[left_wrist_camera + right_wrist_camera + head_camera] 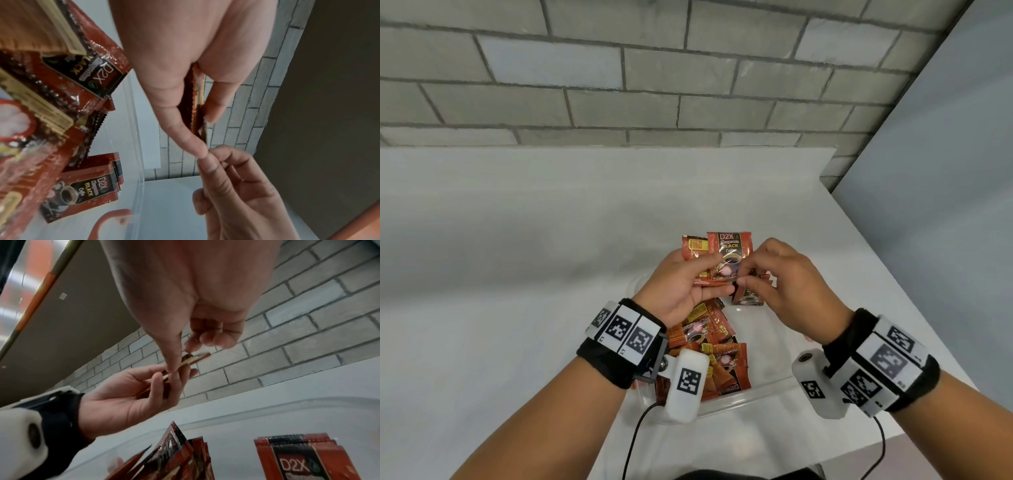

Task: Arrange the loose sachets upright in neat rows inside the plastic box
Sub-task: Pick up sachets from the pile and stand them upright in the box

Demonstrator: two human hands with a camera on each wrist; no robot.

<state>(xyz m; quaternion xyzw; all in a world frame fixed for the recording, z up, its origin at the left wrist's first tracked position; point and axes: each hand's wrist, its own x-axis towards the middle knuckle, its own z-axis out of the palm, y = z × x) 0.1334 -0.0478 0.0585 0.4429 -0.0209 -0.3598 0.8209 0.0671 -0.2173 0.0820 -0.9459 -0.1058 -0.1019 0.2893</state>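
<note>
My left hand (700, 274) grips a small fanned stack of red D2X black coffee sachets (726, 253) upright above the clear plastic box (767, 387). My right hand (749, 274) pinches the lower right edge of the front sachet with thumb and forefinger. In the left wrist view the held sachets (197, 100) show edge-on between thumb and fingers of my left hand (185, 81). In the right wrist view my right hand (180, 337) nips the stack's (193, 359) edge. Loose sachets (715, 349) lie heaped at the box's near left. A few sachets (750, 296) stand upright under my right hand.
The box sits on a white table (517, 240) against a grey brick wall (654, 68). The table's right edge (914, 294) runs close beside the box. A red rubber band (109, 217) lies on the box floor near the upright sachets (86, 186).
</note>
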